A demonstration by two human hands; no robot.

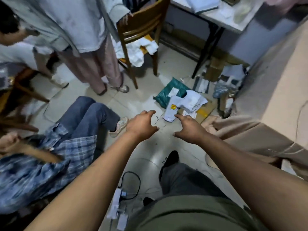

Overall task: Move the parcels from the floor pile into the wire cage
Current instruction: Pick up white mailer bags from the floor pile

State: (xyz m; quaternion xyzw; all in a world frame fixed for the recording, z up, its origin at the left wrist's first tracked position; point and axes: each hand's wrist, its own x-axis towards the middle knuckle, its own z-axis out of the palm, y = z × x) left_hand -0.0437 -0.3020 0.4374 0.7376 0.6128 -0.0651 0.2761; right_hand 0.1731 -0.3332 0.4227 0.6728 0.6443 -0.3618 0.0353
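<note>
One head-worn wide-angle view looks forward and down over both outstretched arms at the nearby tiled floor (pixel 138 100).

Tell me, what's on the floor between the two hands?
Only bare tile floor shows between the left hand and right hand in the head view. The white parcel lies just beyond their fingertips.

Pale tiled floor (pixel 143 100) under me, glossy, catching a soft sheen of light near my feet. Wooden chair (pixel 141 27) ahead, white cloth (pixel 138 50) heaped on its seat. Beyond it a counter (pixel 233 20) with a light top and dark legs, papers lying on it. Wall (pixel 246 40) behind is bluish-grey. Beige fabric-covered furniture (pixel 275 84) fills my right side. Black cable (pixel 133 185) loops on the floor below. Dim overall.
</note>
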